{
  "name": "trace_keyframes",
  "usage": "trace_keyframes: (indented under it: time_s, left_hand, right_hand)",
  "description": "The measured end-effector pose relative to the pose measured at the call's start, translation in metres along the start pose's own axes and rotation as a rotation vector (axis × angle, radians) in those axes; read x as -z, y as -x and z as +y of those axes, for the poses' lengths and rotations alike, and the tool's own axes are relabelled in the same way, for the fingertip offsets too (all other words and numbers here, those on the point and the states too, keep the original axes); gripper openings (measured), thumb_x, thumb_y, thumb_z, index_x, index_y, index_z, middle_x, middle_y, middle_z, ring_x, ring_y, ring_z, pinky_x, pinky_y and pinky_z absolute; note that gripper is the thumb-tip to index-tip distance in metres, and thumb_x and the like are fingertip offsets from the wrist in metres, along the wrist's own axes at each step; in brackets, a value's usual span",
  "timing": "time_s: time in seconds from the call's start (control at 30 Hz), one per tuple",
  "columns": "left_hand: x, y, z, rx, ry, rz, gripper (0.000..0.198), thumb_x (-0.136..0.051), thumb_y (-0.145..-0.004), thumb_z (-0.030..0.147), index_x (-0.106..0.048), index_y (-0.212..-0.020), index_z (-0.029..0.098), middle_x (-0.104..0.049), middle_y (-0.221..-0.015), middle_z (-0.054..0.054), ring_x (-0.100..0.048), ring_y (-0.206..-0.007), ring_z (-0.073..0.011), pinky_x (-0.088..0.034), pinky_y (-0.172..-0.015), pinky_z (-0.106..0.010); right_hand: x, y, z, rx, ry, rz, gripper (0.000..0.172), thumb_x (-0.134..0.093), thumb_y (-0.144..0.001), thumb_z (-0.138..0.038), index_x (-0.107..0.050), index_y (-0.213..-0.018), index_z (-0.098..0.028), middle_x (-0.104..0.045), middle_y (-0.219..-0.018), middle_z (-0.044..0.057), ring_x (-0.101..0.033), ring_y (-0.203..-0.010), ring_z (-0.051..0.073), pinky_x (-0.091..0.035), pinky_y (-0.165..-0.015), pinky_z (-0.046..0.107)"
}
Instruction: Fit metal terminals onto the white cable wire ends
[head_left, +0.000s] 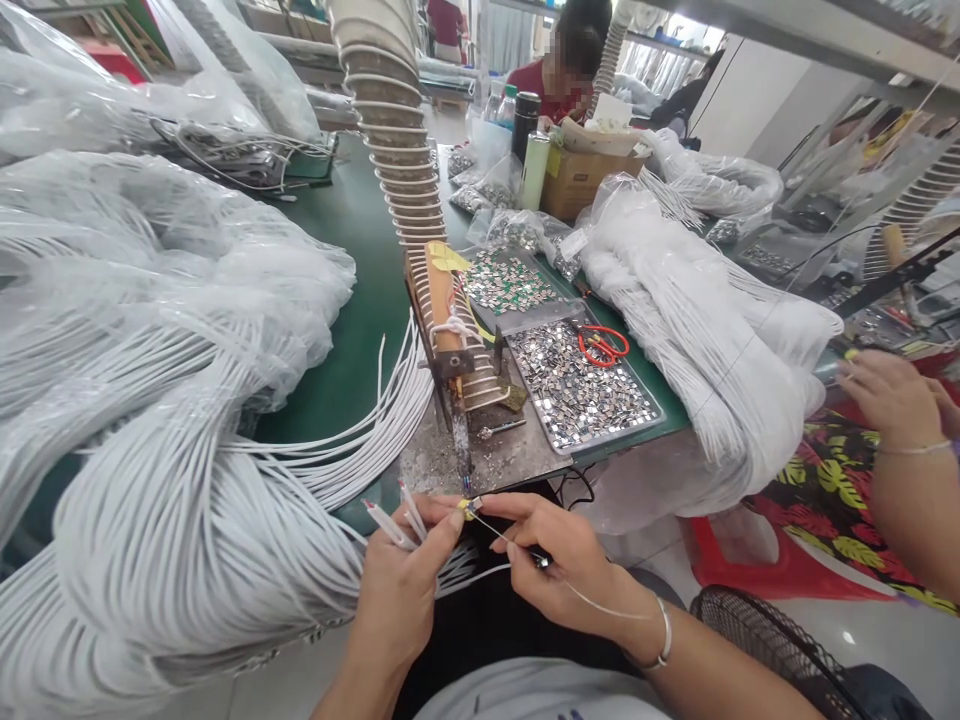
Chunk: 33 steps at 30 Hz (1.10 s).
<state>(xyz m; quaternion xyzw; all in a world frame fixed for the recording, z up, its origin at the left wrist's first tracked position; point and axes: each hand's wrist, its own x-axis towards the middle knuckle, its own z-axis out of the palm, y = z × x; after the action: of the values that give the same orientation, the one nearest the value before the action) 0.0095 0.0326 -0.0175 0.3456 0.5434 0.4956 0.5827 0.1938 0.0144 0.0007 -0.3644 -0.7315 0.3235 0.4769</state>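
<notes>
My left hand [405,585] is closed around several white cables [390,525] with stripped reddish ends. Between its thumb and finger is a small metal connector [472,506], with something yellow beside it. My right hand [562,555] pinches a thin solder wire [491,526] that leads to the connector and trails back over the wrist; its index finger touches the connector. Small dark and shiny pieces show at the right palm, partly hidden. Just above the connector is the tip of a soldering iron [461,440], fixed upright with a wooden handle.
A tray of metal connectors [585,385] holds red-handled scissors [602,345]. Behind it is a tray of green circuit boards [510,280]. White cable bundles [210,520] lie left, another wrapped bundle [690,300] right. A ribbed hose [390,130] hangs overhead. A co-worker's hand [892,395] is at right.
</notes>
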Motion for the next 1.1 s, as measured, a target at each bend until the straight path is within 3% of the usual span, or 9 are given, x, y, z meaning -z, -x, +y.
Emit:
trace_keyframes:
  time_s: [0.17, 0.3, 0.43, 0.6, 0.73, 0.9, 1.1]
  left_hand:
    - [-0.01, 0.003, 0.017, 0.103, 0.087, 0.014, 0.026, -0.087, -0.06, 0.035, -0.065, -0.057, 0.021, -0.067, -0.07, 0.002, -0.06, -0.076, -0.0172, -0.044, -0.072, -0.026]
    - [-0.014, 0.002, 0.023, 0.128, 0.124, 0.057, 0.029, -0.088, -0.057, 0.034, -0.063, -0.057, 0.019, -0.057, -0.057, 0.006, -0.039, -0.05, -0.0077, -0.033, -0.051, -0.022]
    - [-0.015, 0.001, 0.024, 0.116, 0.136, 0.052, 0.027, -0.087, -0.06, 0.031, -0.063, -0.062, 0.018, -0.047, -0.05, 0.01, -0.028, -0.045, -0.0053, -0.025, -0.045, -0.021]
    - [-0.016, -0.001, 0.026, 0.1, 0.142, 0.065, 0.025, -0.084, -0.063, 0.029, -0.062, -0.066, 0.018, -0.056, -0.057, 0.008, -0.033, -0.046, -0.0045, -0.028, -0.046, -0.02]
    - [-0.017, -0.002, 0.03, 0.071, 0.138, 0.044, 0.022, -0.083, -0.063, 0.027, -0.063, -0.063, 0.018, -0.067, -0.071, 0.003, -0.041, -0.049, -0.0059, -0.032, -0.048, -0.022]
    - [-0.018, -0.001, 0.033, 0.027, 0.127, 0.023, 0.018, -0.082, -0.062, 0.025, -0.065, -0.057, 0.021, -0.071, -0.074, -0.001, -0.062, -0.074, -0.0182, -0.044, -0.063, -0.027]
    - [-0.016, -0.003, 0.026, 0.005, 0.078, 0.027, 0.018, -0.081, -0.064, 0.026, -0.065, -0.058, 0.022, -0.072, -0.077, -0.002, -0.065, -0.083, -0.0229, -0.048, -0.074, -0.032]
  right_hand:
    - [0.001, -0.003, -0.002, 0.002, 0.0, 0.024, 0.022, -0.056, -0.082, -0.001, -0.051, -0.085, -0.022, -0.069, -0.125, 0.013, -0.073, -0.101, 0.017, -0.061, -0.083, 0.026]
    - [0.001, -0.006, -0.001, 0.008, 0.003, 0.037, 0.024, -0.055, -0.08, 0.001, -0.052, -0.084, -0.022, -0.068, -0.125, 0.013, -0.074, -0.098, 0.016, -0.062, -0.08, 0.025]
    - [0.002, -0.012, -0.002, 0.027, 0.024, 0.068, 0.021, -0.055, -0.082, 0.0, -0.055, -0.085, -0.021, -0.07, -0.121, 0.014, -0.074, -0.096, 0.016, -0.061, -0.081, 0.025]
    - [0.001, -0.017, -0.003, 0.032, 0.055, 0.081, 0.019, -0.056, -0.085, -0.003, -0.057, -0.086, -0.021, -0.072, -0.119, 0.012, -0.07, -0.11, 0.019, -0.06, -0.089, 0.03]
    - [0.0, -0.018, -0.005, 0.029, 0.017, 0.08, 0.019, -0.056, -0.084, -0.003, -0.053, -0.082, -0.022, -0.071, -0.121, 0.013, -0.073, -0.103, 0.018, -0.062, -0.08, 0.027]
    - [0.0, -0.018, -0.006, 0.022, 0.003, 0.068, 0.02, -0.056, -0.084, -0.002, -0.052, -0.083, -0.022, -0.07, -0.122, 0.013, -0.075, -0.095, 0.016, -0.063, -0.078, 0.025]
    - [0.001, -0.017, -0.003, 0.021, 0.019, 0.063, 0.019, -0.056, -0.085, -0.004, -0.053, -0.083, -0.022, -0.071, -0.12, 0.013, -0.073, -0.101, 0.017, -0.062, -0.083, 0.028]
